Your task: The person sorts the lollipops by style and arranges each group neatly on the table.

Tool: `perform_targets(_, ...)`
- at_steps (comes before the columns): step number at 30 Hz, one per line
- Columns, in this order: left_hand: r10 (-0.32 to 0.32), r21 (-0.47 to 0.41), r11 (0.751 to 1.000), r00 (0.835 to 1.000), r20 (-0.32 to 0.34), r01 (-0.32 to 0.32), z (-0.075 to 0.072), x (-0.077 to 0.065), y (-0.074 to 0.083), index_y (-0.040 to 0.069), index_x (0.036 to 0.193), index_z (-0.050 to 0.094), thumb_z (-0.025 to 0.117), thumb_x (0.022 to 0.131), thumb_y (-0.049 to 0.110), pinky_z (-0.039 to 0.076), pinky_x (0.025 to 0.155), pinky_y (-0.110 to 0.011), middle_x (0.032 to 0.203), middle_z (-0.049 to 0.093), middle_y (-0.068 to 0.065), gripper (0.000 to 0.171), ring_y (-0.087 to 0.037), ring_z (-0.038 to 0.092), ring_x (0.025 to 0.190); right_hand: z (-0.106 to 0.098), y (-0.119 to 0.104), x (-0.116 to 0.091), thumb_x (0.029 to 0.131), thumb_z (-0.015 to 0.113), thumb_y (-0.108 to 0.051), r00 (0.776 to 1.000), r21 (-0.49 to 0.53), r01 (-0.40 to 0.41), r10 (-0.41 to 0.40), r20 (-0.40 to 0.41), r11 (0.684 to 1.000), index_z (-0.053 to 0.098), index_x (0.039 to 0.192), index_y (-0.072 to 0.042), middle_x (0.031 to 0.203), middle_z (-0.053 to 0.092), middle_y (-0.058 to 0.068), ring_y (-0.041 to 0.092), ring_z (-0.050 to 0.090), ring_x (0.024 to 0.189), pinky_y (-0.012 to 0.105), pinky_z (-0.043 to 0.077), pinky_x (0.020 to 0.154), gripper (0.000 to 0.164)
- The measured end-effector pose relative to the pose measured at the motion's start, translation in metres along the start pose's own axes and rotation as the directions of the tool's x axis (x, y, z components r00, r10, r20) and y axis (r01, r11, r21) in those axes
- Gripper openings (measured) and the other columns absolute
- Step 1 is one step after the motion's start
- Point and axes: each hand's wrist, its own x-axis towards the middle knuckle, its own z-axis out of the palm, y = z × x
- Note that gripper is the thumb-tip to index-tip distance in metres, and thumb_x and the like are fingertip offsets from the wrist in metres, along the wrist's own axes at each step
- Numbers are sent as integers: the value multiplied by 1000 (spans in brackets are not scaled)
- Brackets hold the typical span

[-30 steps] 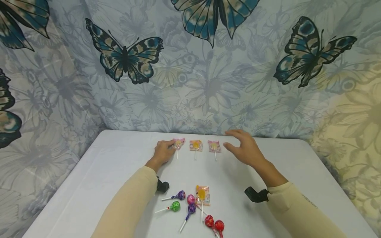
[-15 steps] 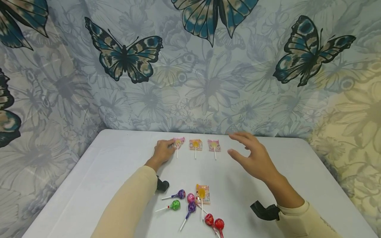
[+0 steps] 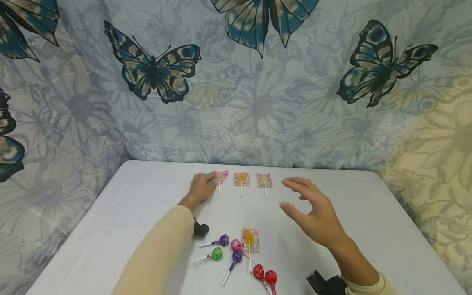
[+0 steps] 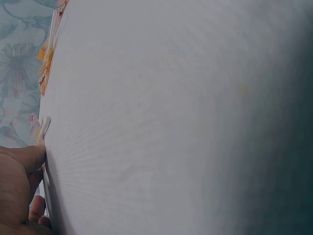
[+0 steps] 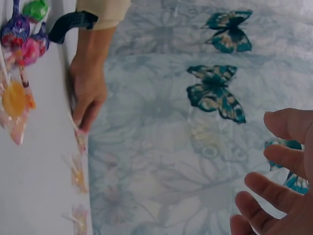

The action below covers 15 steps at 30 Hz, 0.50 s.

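only the right wrist view shows all five fingers [image 5: 275, 192] of the right grip [image 3: 317, 215] (released, now drawn back), while the left grip [image 3: 201, 189] pinches a pink-wrapped lollipop [image 3: 221, 176].

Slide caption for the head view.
Left hand touching the leftmost lollipop in a row of three, right hand open in midair.

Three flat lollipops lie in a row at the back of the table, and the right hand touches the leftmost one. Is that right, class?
Not quite: the head view shows the left hand touching the leftmost lollipop, with the right hand apart. Three flat lollipops do lie in a row at the back of the table.
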Motion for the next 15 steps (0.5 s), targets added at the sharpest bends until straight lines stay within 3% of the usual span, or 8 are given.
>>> perform_targets(6, 26, 10, 1000, 1000, -13, -26, 0, 2, -3, 9, 133, 59, 65, 91, 16, 23, 105, -58, 130, 55, -19, 43, -38, 37, 129, 14, -4, -12, 82, 78, -8, 999, 30, 8, -9, 48, 1000, 61, 130, -14, 130, 55, -4, 16, 53, 114, 38, 50, 78, 52)
perform_targets(15, 27, 2, 1000, 999, -23, -27, -1, 2, -3, 9, 132, 60, 66, 90, 16, 25, 105, -57, 129, 55, -19, 43, -38, 38, 128, 41, 3, -27, 84, 77, -16, 991, 72, -78, 70, 111, 994, 62, 129, -19, 129, 55, -8, 14, 54, 113, 41, 51, 78, 48)
